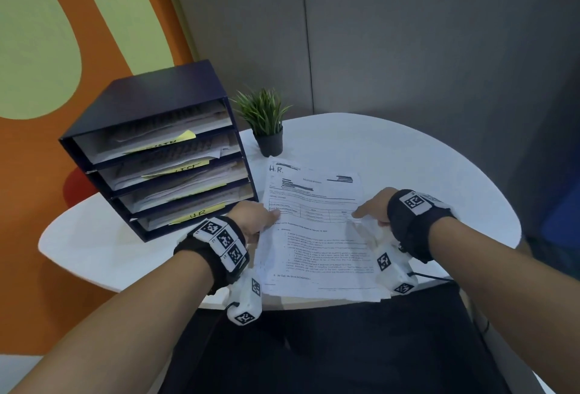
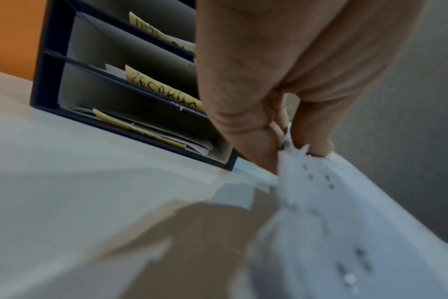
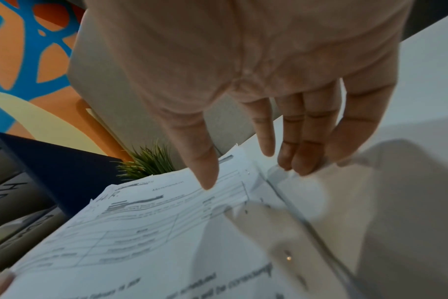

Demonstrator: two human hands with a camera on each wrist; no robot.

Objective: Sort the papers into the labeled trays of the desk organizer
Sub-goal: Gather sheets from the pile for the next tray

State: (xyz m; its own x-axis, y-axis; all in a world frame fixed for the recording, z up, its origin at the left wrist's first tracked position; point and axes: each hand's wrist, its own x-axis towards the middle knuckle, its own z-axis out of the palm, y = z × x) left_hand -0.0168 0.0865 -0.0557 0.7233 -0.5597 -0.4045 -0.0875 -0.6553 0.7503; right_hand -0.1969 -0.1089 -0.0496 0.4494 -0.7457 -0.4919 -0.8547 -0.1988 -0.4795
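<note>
A printed memorandum sheet (image 1: 314, 230) with "H.R." handwritten at its top lies in front of me, over more loose papers (image 1: 370, 294) on the white table (image 1: 423, 158). My left hand (image 1: 270, 216) pinches the sheet's left edge between thumb and fingers (image 2: 315, 129), and that edge is raised off the table. My right hand (image 1: 367, 217) holds the right edge, thumb (image 3: 205, 172) on top and fingers at the curled-up edge. The dark blue desk organizer (image 1: 150, 95) stands left of the sheet. Its trays hold papers with yellow labels, and the bottom label (image 1: 197, 213) reads "HR".
A small potted plant (image 1: 266, 120) stands just right of the organizer, behind the sheet. A grey wall panel (image 1: 376, 48) backs the table, and a red seat (image 1: 75, 186) shows past its left edge. White tabletop lies bare to the right of the papers.
</note>
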